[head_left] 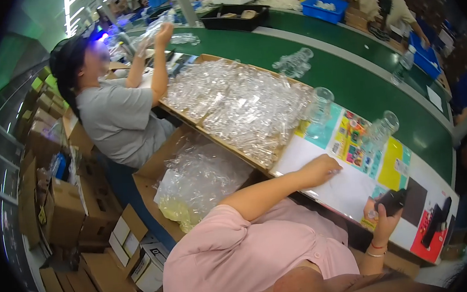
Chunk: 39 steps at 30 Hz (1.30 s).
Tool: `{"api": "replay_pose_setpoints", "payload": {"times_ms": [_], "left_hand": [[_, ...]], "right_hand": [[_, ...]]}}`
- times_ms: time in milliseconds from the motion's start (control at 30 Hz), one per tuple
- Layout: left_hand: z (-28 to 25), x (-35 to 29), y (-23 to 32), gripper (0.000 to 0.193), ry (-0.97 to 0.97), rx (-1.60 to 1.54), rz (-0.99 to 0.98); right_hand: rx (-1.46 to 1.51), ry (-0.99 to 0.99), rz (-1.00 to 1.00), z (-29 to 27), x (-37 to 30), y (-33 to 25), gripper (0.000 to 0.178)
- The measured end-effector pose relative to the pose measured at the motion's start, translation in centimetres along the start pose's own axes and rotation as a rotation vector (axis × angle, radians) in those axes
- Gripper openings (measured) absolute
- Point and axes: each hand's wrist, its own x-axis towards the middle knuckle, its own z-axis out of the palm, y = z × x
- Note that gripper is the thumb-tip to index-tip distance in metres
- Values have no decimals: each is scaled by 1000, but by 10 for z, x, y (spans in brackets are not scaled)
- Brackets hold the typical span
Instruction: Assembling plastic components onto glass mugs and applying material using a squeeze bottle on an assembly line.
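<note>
My left hand [323,170] rests on a white sheet [324,188] laid over the worktop, its fingers curled together. Whether something small sits between them is hidden. To the right and nearer me, my right hand [383,223] is wrapped round a black handheld object [392,201]; its exact kind does not show. Beyond my hands stand a clear flared vessel [320,102] and a second clear vessel [383,128], on brightly printed packaging [351,139]. To the left, a shallow cardboard tray [272,165] is heaped with clear plastic pieces [258,108].
A co-worker [118,108] at the left lifts a clear piece. Another clear vessel [294,63] lies on the green conveyor [343,77]. Below the tray sits an open carton [151,177] with plastic bags. A black bin [234,18] and a blue bin [325,8] stand farther off.
</note>
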Motion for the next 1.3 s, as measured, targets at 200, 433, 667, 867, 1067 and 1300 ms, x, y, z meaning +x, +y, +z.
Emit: {"api": "replay_pose_setpoints", "payload": {"times_ms": [200, 433, 667, 867, 1067, 1300], "left_hand": [[-11, -27, -7, 47, 256, 316, -128], [-24, -32, 26, 27, 270, -21, -264], [-42, -31, 96, 30, 253, -482, -252], [-38, -31, 125, 35, 360, -626, 25], [-31, -33, 118, 38, 425, -656, 143], [-29, -35, 118, 39, 434, -677, 126]], "right_hand": [[86, -197, 43, 16, -2, -23, 42], [-458, -320, -84, -5, 6, -22, 44], [270, -85, -121, 29, 25, -79, 52], [1223, 7, -53, 48, 51, -87, 31], [1167, 23, -75, 70, 58, -102, 35], [267, 85, -379, 87, 26, -119, 50]]}}
